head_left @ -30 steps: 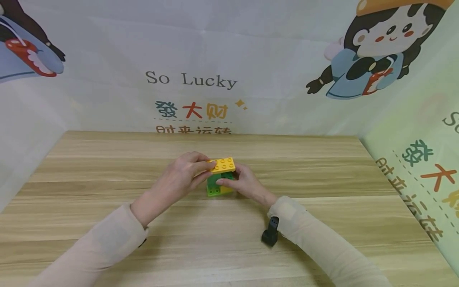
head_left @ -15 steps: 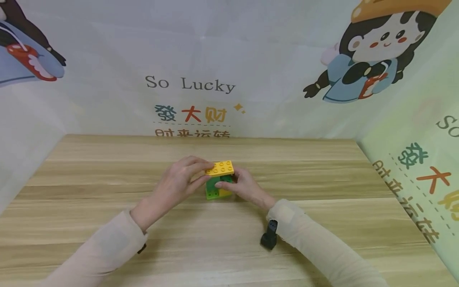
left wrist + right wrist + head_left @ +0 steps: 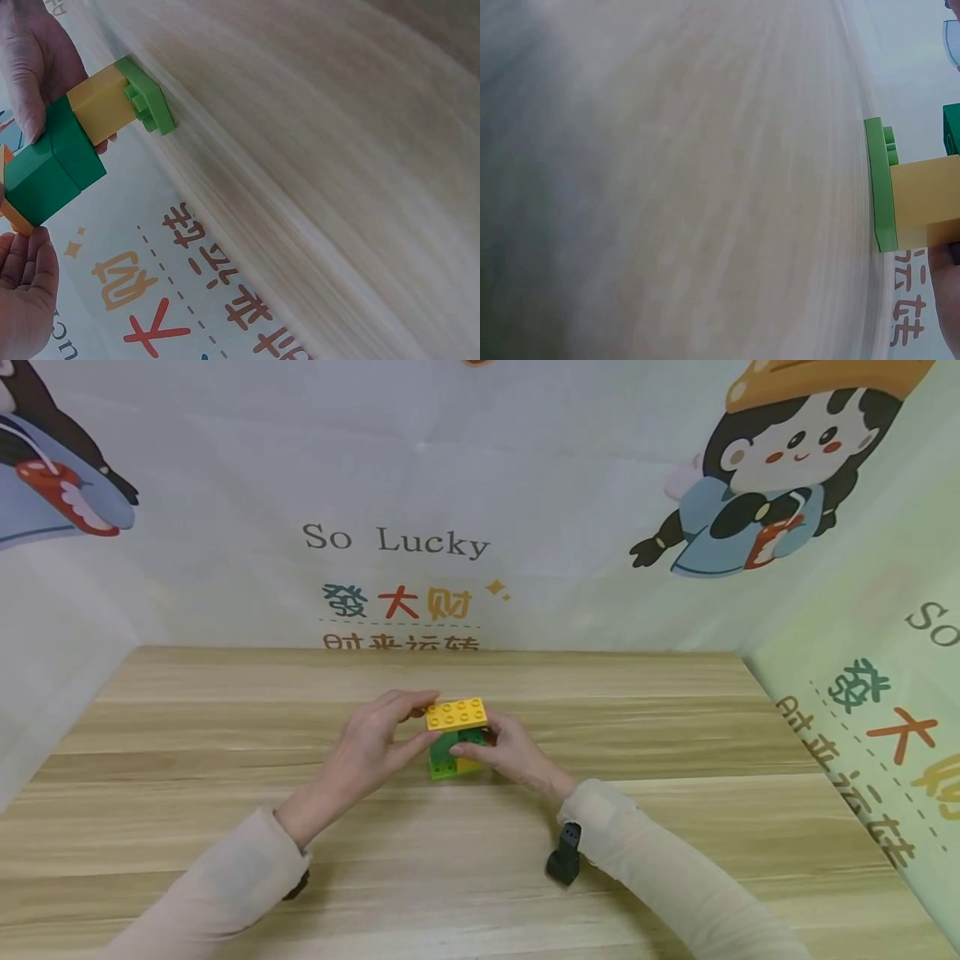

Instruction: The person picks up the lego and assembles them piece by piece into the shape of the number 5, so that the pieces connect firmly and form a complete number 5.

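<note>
A small stack of toy building bricks stands on the wooden table in front of me. At its foot is a light green plate [image 3: 154, 97], with a yellow brick [image 3: 101, 105] on it. Dark green bricks [image 3: 56, 161] come above, and a yellow eight-stud brick [image 3: 457, 715] tops the stack. My left hand [image 3: 367, 739] holds that top brick at its left end, thumb in front and fingers behind. From the right side my right hand [image 3: 516, 752] grips the dark green part, its thumb across the front. The fingers behind the stack are mostly hidden.
The wooden table [image 3: 420, 860] reaches back to a pale printed cloth [image 3: 405, 460] with lettering and cartoon figures. More of this cloth hangs at the left and right sides. A black device [image 3: 565, 856] is fixed at the right cuff.
The left fingers have slid off the top brick's studs to its left end and back edge. My right hand keeps its grip. The head view has shifted slightly.
</note>
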{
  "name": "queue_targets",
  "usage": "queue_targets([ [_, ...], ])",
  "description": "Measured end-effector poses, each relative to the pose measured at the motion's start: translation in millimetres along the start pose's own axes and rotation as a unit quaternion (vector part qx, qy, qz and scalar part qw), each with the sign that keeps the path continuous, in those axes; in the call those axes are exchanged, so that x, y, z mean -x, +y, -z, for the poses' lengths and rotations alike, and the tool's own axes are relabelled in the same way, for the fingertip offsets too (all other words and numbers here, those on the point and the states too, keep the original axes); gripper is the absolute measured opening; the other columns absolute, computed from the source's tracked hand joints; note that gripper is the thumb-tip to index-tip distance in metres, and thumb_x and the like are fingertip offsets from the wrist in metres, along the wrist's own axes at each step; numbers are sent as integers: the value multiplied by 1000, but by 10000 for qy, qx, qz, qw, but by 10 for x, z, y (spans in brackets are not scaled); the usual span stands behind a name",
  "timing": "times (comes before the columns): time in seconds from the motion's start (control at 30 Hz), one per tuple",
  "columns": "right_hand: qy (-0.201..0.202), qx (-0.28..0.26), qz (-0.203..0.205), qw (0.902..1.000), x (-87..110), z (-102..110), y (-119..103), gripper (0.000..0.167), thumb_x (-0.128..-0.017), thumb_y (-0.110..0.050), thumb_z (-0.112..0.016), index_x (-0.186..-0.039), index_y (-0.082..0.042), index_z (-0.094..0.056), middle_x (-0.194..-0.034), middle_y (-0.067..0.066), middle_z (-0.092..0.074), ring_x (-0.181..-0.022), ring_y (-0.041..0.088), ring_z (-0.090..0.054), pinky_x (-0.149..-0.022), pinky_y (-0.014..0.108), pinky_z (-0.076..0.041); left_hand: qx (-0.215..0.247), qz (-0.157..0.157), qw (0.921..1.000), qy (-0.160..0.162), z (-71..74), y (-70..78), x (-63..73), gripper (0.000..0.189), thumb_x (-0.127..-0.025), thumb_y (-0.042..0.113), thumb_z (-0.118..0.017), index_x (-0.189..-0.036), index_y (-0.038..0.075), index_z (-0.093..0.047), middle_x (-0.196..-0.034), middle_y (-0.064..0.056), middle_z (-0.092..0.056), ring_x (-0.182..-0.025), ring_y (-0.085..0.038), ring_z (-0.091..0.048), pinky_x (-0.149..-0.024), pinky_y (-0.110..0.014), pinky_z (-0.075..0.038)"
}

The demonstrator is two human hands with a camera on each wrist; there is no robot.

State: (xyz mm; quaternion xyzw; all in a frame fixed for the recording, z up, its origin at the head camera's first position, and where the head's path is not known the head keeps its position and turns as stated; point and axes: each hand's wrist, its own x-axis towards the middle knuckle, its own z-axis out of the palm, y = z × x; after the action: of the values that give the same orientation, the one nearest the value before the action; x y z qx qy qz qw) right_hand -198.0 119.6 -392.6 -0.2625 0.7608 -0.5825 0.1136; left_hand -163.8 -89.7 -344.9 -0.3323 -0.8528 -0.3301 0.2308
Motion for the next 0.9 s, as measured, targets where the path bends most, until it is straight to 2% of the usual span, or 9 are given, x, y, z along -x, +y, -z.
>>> queue_targets([
  [0.2, 146, -34, -71, 9999, 15, 11, 22, 45, -87, -4, -65, -128, 4, -51, -127, 19, -55, -111, 25, -56, -94, 30, -48, 360, 248, 9990, 53, -10, -10, 35, 55, -75, 12, -78, -124, -1, -56, -114, -16, -64, -95, -25, -65, -76, -32, -56],
  [0.33, 218, 5, -181, 9996, 40, 32, 2, 49, -86, -6, -66, -131, 3, -48, -130, 19, -54, -114, 28, -56, -97, 30, -47, 651, 698, 9954, -116, -5, -31, 72, 57, -76, 11, -78, -126, -1, -54, -118, -16, -62, -100, -27, -64, -83, -33, -55],
  [0.53, 347, -77, -207, 9992, 88, 90, -16, 50, -86, -4, -66, -131, 5, -47, -131, 21, -53, -123, 32, -50, -104, 36, -41, 1167, 1516, 9807, -404, 27, -50, 126, 58, -78, 11, -76, -129, -1, -51, -125, -17, -58, -108, -30, -60, -92, -37, -51],
  [0.67, 456, -92, -156, 9988, 113, 139, 0, 47, -86, -3, -66, -128, 6, -49, -130, 21, -53, -125, 32, -48, -108, 38, -36, 1261, 1956, 9711, -538, 29, -66, 159, 58, -79, 12, -75, -130, -2, -50, -127, -19, -57, -110, -30, -59, -92, -38, -51],
  [0.9, 583, -231, -185, 9979, 162, 216, 39, 46, -87, -5, -64, -130, 5, -48, -131, 20, -53, -124, 30, -48, -109, 37, -36, 1341, 2339, 9610, -616, 20, -73, 190, 56, -80, 15, -75, -128, -2, -52, -125, -19, -59, -109, -30, -60, -90, -35, -52],
])
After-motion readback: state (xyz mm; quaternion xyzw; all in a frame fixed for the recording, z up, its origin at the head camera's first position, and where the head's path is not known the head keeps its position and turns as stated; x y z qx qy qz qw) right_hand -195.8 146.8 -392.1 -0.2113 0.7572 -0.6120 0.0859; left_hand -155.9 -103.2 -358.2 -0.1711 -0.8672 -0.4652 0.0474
